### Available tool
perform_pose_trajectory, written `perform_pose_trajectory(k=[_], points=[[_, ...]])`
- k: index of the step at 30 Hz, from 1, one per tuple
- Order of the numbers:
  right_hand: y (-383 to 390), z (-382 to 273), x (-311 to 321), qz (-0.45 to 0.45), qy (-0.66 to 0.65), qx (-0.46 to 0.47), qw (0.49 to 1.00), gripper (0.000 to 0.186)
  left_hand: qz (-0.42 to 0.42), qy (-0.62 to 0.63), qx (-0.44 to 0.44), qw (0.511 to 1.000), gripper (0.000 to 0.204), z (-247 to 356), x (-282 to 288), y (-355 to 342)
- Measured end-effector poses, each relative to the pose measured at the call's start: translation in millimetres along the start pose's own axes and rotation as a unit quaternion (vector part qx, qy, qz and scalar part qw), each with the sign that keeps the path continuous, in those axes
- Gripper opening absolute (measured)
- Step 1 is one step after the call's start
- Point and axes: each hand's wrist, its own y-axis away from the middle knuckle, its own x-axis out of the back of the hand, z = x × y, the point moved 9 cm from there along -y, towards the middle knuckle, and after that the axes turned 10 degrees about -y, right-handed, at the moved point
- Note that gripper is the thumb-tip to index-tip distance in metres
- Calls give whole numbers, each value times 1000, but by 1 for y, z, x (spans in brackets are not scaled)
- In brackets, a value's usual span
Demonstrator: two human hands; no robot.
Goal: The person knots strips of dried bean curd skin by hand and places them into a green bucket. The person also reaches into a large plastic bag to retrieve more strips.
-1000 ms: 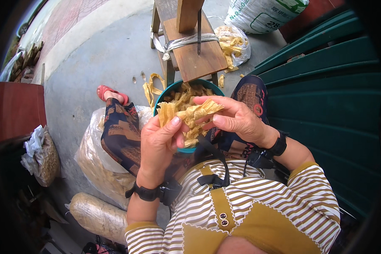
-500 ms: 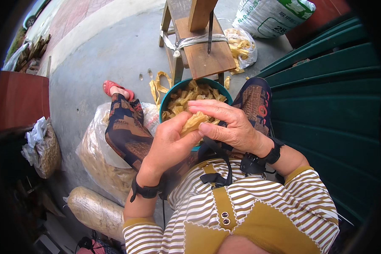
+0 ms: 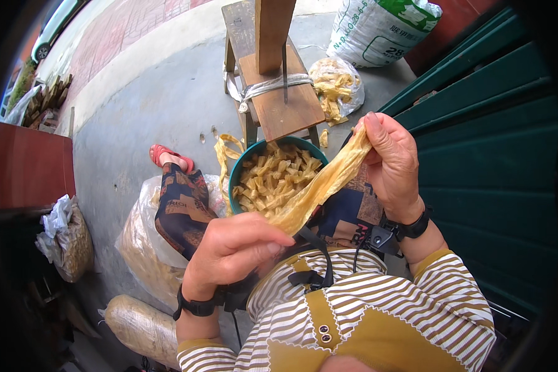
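A long, crinkled pale-yellow strip [image 3: 320, 183] is stretched diagonally between my two hands. My left hand [image 3: 235, 251] pinches its lower end near my lap, fingers closed. My right hand [image 3: 392, 164] grips the upper end, raised to the right, thumb on top. Behind the strip, a teal tub [image 3: 235, 177] between my legs holds many crumpled yellow pieces [image 3: 273, 173].
A wooden bench [image 3: 291, 111] with an upright post, blade and tied cloth stands beyond the tub. A bag of yellow scraps [image 3: 335, 84], a white sack [image 3: 384, 31], loose strips [image 3: 223, 152], bulging bags [image 3: 139, 325] and green slatted panels [image 3: 477, 136] surround me.
The bunched yellow piece held between my close-together hands is now drawn out long. My right hand has moved up and right, my left hand down and left.
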Motion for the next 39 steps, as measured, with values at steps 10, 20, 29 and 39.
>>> perform_pose_trajectory(k=[10,20,29,39], points=[[45,28,-28,-88,208,-33,974,18,151,-49,122,980,37,-16,6,-31],[38,78,-29,-81,80,-119,986,22,168,359,27,918,35,1,-9,-35],[31,47,-41,-178,226,26,957,34,311,114,20,943,17,-14,15,-21],[46,91,-54,-125,-253,-279,918,45,263,370,-25,891,36,-20,6,-28]])
